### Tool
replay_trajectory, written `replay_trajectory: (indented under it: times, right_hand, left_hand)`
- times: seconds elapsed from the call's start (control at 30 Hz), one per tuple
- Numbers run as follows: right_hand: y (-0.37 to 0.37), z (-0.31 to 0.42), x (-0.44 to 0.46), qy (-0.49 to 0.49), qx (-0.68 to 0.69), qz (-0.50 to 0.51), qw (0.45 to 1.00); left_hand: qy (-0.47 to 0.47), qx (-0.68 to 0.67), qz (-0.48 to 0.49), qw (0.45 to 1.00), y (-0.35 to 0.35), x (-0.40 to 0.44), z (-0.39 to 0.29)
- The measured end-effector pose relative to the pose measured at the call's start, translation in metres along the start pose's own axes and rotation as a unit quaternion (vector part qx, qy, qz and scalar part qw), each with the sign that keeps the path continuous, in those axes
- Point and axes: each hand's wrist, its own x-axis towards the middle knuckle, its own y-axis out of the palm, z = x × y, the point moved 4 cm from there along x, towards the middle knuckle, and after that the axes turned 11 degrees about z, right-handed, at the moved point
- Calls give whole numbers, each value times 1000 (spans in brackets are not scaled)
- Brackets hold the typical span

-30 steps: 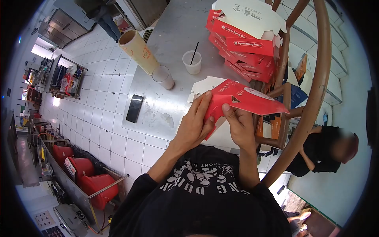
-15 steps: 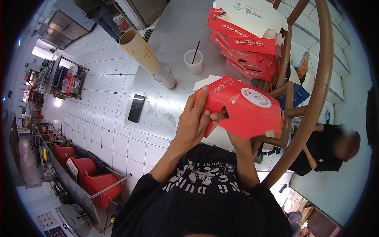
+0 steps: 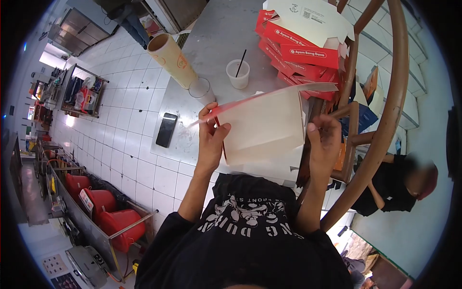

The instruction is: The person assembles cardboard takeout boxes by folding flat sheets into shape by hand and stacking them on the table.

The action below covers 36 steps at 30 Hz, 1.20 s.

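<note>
A red cardboard food box is turned with its pale inside toward me, its red lid edge along the top. My left hand grips the box's left side, thumb on the inside face and fingers behind. Just off the box's right side is my right hand, its fingers loosely curled and apart, with nothing seen in them. Pale card sheets lie beneath the box, partly covered by it.
Red boxes are stacked at the table's far right, beside a brown metal frame. A phone, a paper cylinder, a clear cup and a cup with straw stand left. A person is at right.
The box has turned from its red printed outside to its pale inside and opened out. My right hand has let go and moved right; my left hand has shifted slightly left.
</note>
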Motion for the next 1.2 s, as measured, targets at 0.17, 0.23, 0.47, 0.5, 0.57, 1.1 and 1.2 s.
replay_trajectory:
  times: [0.17,0.23,0.47,0.5,0.57,1.1,1.2]
  right_hand:
    - [-3,-37,-7,86,80,118,986]
    - [0,-20,-16,221,128,93,962]
    - [-7,-108,17,152,160,234,947]
    - [-5,-114,24,136,159,254,944]
    - [12,-75,24,114,152,294,937]
    - [31,-23,-1,134,145,177,964]
    - [48,-4,-8,182,107,148,966]
  left_hand:
    - [-41,23,75,996,-12,0,9]
    - [-63,38,115,991,-8,-4,-2]
    - [16,160,111,981,-27,-7,-5]
    - [22,163,107,981,-32,-6,-9]
    - [18,150,124,981,-34,-11,-14]
    - [57,-170,-60,982,-40,5,8]
    - [90,-278,-134,947,-28,-1,-2]
